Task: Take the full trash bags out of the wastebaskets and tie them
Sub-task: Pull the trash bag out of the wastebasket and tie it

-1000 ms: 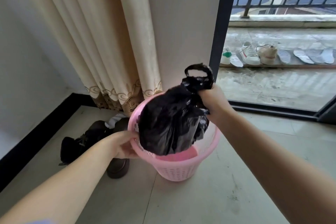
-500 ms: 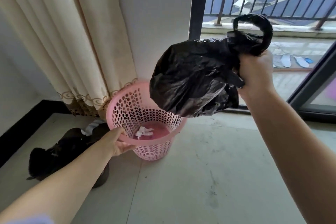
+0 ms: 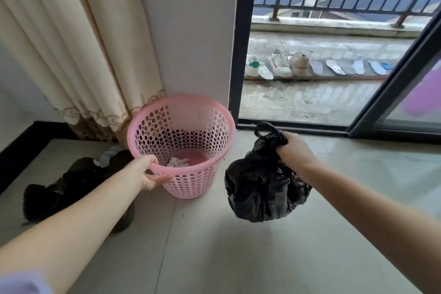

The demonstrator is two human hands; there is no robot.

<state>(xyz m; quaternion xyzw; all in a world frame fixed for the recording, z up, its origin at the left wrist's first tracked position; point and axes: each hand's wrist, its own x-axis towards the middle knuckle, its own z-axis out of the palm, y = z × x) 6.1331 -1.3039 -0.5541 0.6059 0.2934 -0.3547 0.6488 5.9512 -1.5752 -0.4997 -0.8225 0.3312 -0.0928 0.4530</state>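
Head view | right hand (image 3: 294, 150) clenched on trash bag (image 3: 265, 188) neck, bag beside wastebasket (image 3: 181, 148) above floor | left hand (image 3: 149, 173) grips basket rim | advice: lower gently, keep knot tight

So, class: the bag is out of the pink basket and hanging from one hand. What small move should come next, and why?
Probably lower the black bag to the floor beside the pink basket and let the left hand leave the rim. The right hand alone grips the bag's gathered neck, and tying it likely needs both hands.
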